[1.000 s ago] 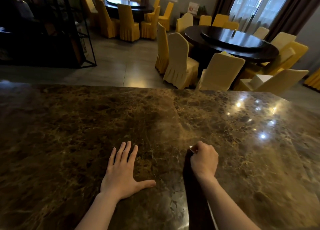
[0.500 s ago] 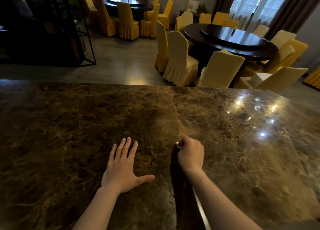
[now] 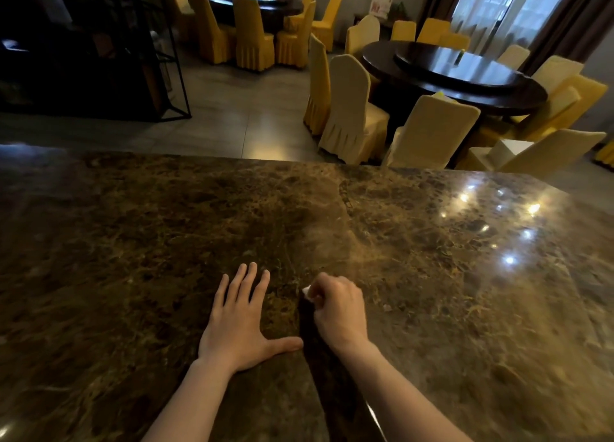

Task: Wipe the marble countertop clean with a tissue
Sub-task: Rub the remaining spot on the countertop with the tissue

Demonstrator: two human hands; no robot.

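A: Figure: a person at a marble countertop, both bare arms reaching forward. Left hand lies flat on the stone, fingers spread and thumb out to the side, holding nothing. Why flat?

B: Most likely as a brace, taking the body's weight while the other arm works. Right hand is curled into a loose fist, knuckles up, closed on the tissue; only a small white corner shows at the finger ends, the rest is hidden inside the fist.

A: And the tissue's place?

B: Pressed to the stone just right of the left hand's fingers, near the front middle of the slab. Bunching it in the fist probably gives firm pressure on a small patch.

A: Compared with a second ago?

B: The right hand has travelled leftward and now sits just beside the left thumb, where before it stood clearly apart. The left hand has kept its flat pose on the same spot. A paler, hazy band lies on the stone beyond the fist, which may be a wiped streak or only reflected light; I cannot tell. Behind the counter stand covered chairs and a round dark table

A: Progress?

B: Mid-wipe, I judge, with most of the slab to either side yet to be covered
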